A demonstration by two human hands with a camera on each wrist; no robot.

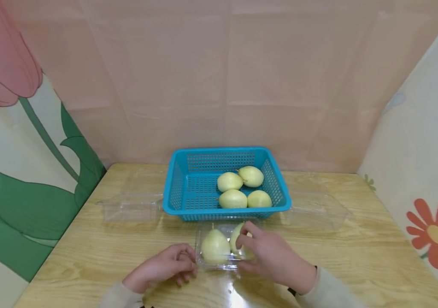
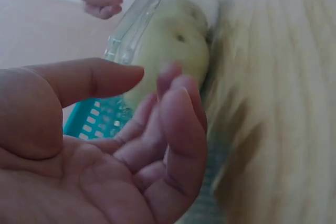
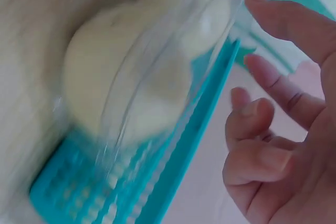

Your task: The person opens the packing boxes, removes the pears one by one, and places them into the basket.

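Observation:
A clear plastic box [image 1: 224,268] stands on the table in front of the basket, with two pale yellow-green pears [image 1: 215,247] side by side in it. My left hand [image 1: 169,263] is just left of the box, fingers loosely bent, holding nothing; the left wrist view shows a gap between thumb and fingertips. Over the box's right side is my right hand [image 1: 274,256], partly hiding the right pear in the head view. From the right wrist, its thumb [image 3: 289,22] reaches out and the other fingers bend loosely with nothing between them.
Behind the box sits a blue perforated basket [image 1: 226,212] with several pears [image 1: 233,199] toward its right. More clear plastic containers lie left [image 1: 130,209] and right [image 1: 315,205] of the basket. A pinkish sheet [image 1: 222,85] covers the back wall.

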